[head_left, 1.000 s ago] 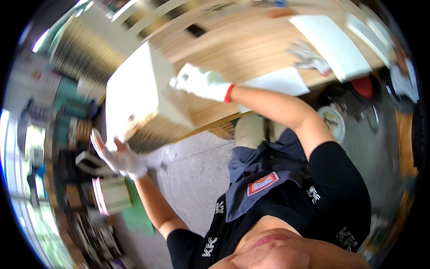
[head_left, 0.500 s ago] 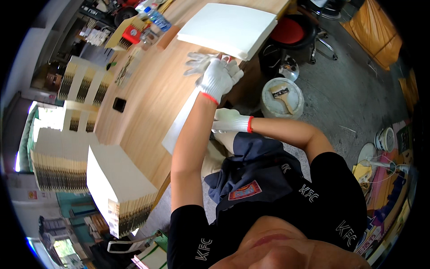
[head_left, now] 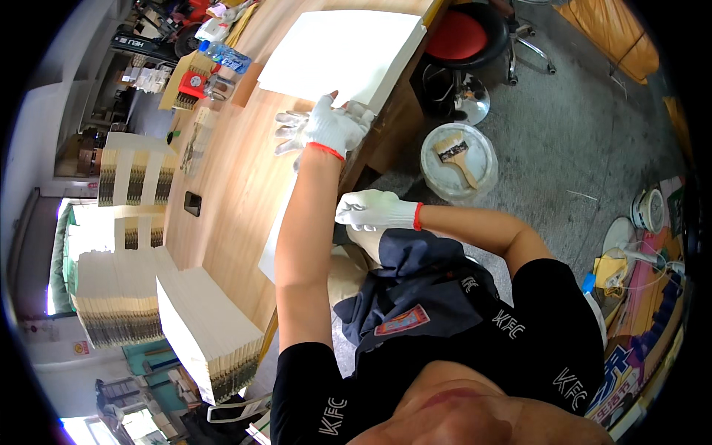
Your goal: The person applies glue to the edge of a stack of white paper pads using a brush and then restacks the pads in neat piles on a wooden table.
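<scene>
My left hand [head_left: 337,126], in a white knit glove with a red cuff, reaches over the table to the near edge of a stack of large white sheets [head_left: 341,52]. Its fingers are apart, and one bare fingertip shows at the stack. Beside it lies a pale glove shape [head_left: 291,133] with spread fingers, partly covered by my hand; whether it is a loose glove I cannot tell. My right hand [head_left: 378,210], gloved alike, hovers above my lap with curled fingers; anything inside them is hidden. A white sheet [head_left: 268,256] shows partly behind my left forearm.
Tall stacks of cream boards [head_left: 211,319] stand at the left, near a black phone [head_left: 192,204] on the wooden table [head_left: 230,185]. Right of the table are a red-seated stool [head_left: 456,37] and a white bucket [head_left: 430,174] with a brush [head_left: 457,157] on top.
The view has shifted, so the table things sit further left. My left hand stays by the stack's edge. My right hand has come out from behind the left forearm, its fingers more visibly curled.
</scene>
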{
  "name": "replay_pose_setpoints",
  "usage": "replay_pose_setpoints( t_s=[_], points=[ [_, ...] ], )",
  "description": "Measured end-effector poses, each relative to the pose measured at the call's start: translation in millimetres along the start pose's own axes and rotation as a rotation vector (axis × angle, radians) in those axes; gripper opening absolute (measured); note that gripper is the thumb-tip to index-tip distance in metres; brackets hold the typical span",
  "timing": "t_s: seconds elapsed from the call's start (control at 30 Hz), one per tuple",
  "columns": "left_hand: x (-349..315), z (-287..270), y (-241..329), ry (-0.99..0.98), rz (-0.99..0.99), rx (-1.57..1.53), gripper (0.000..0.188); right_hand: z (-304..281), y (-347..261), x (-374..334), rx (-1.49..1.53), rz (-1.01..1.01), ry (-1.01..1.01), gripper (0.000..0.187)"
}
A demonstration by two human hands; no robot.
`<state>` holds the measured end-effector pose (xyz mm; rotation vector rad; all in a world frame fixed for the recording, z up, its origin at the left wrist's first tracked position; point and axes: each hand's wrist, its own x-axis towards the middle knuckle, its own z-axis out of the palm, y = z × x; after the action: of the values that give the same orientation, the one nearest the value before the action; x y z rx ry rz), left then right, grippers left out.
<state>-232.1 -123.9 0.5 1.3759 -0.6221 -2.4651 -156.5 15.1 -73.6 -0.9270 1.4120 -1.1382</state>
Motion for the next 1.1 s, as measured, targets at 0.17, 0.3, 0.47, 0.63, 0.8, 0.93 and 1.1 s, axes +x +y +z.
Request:
replay_pose_setpoints(
  t_s=[0.17, 0.3, 0.47, 0.63, 0.8, 0.93, 1.1],
  points=[
    [24, 1, 22, -0.17, 0.185, 0.276, 0.04, -10, -2, -11, 0.025, 0.024, -0.012, 0.033],
    [29, 18, 15, -0.171, 0.126, -0.191, 0.047, -31, 3, -8, 0.102, -0.049, 0.005, 0.032],
    [56, 25, 22, -0.172, 0.344, 0.228, 0.024, -81, -14, 6, 0.134, -0.107, 0.144, 0.033],
    [43, -51, 99, -0.381, 0.387, 0.139, 0.025, -123, -44, 9, 0.265, -0.244, 0.39, 0.029],
    [-32, -201, 165, -0.465, 0.308, 0.294, 0.028, -146, -76, 49, 0.751, -0.183, 0.413, 0.038],
    [-116, -289, 136, 0.06, 0.616, 0.375, 0.036, -88, -82, 108, 0.17, -0.151, 0.075, 0.05],
    [-135, -371, 118, 0.171, 0.569, 0.351, 0.044, -41, -32, 198, -0.942, -0.502, 0.485, 0.038]
  ],
)
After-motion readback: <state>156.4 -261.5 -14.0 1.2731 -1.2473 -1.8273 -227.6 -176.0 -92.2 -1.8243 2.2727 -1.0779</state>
